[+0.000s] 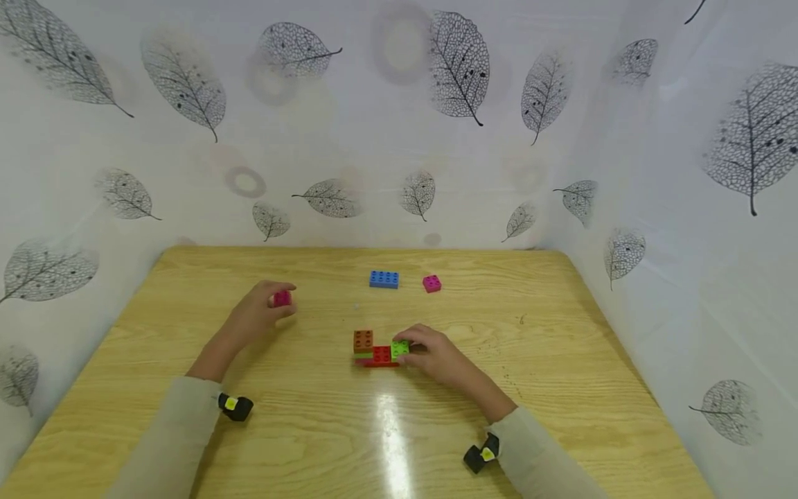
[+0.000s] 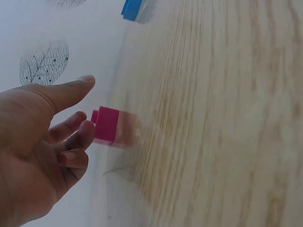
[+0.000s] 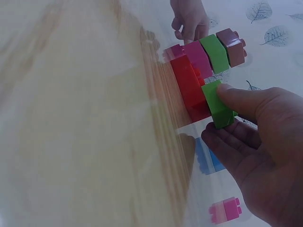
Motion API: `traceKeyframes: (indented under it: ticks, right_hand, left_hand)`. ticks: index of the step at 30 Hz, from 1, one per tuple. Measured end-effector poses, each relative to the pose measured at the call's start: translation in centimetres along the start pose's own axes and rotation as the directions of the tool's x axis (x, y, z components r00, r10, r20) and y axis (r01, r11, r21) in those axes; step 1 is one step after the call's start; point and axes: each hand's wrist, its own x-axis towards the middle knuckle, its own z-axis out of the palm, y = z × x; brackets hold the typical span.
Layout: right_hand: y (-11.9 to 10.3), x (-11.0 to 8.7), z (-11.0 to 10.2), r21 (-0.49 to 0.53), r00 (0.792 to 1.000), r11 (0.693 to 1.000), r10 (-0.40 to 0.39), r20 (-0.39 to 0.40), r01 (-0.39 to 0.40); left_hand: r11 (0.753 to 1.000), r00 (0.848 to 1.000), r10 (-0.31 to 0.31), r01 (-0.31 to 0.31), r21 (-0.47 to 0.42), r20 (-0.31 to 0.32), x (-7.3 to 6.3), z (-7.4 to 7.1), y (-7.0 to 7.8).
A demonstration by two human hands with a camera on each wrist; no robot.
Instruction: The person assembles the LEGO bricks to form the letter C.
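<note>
On the left of the desk (image 1: 299, 430), the left hand (image 1: 257, 313) has a loose grip, thumb and fingers parted around a pink brick (image 1: 282, 298). Next, a brown brick (image 1: 364, 340) tops a stack on the left end of a long red brick (image 1: 382, 355), a blue brick (image 1: 384, 280) lying behind. At the right end, the right hand (image 1: 434, 355) pinches a green brick (image 1: 399, 351); a small pink block (image 1: 432, 283) lies farther back.

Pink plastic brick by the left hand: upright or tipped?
Upright: the pink plastic brick has its studs pointing away from the wooden tabletop in the left wrist view.
</note>
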Motion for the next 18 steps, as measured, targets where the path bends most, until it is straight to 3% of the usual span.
traceKeyframes:
  ticks: [8,18]
  right_hand:
    - [-0.1,0.0,0.0,0.004,1.000,1.000,0.028,-0.002,-0.028]
    - [-0.2,-0.1,-0.1,-0.011,0.999,0.999,0.040,0.008,-0.040]
  left_hand:
    - [1.000,1.000,0.019,-0.019,-0.015,0.016,0.9,-1.0,-1.7]
    - [1.000,0.998,-0.021,0.022,-0.020,0.063,1.4,-1.1,-2.9]
